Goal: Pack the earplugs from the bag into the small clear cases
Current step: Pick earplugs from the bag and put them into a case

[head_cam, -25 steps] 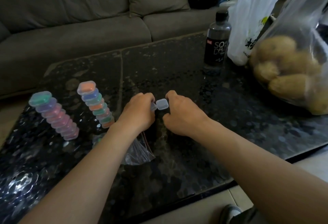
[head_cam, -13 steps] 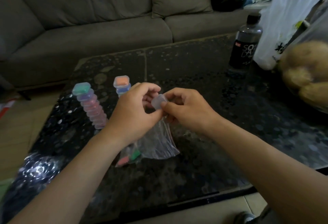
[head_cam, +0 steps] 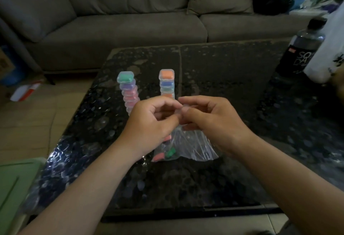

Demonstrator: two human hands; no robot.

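Dark speckled worktop (head_cam: 223, 85), grey sofa (head_cam: 130, 20) behind, bottle (head_cam: 301, 48) far right. Two stacks (head_cam: 128, 89) of filled cases stand mid-worktop. Bag (head_cam: 195, 147) with earplugs (head_cam: 165, 154) lies under the hands. Left hand (head_cam: 150, 124) and right hand (head_cam: 210, 123), fingers curled, pinch a blurred clear case (head_cam: 183, 107) between them. Versus 0.5 s ago: same grip, view panned left.

Partial white lettering "SO" above "DA" on the dark bottle (head_cam: 299, 48).
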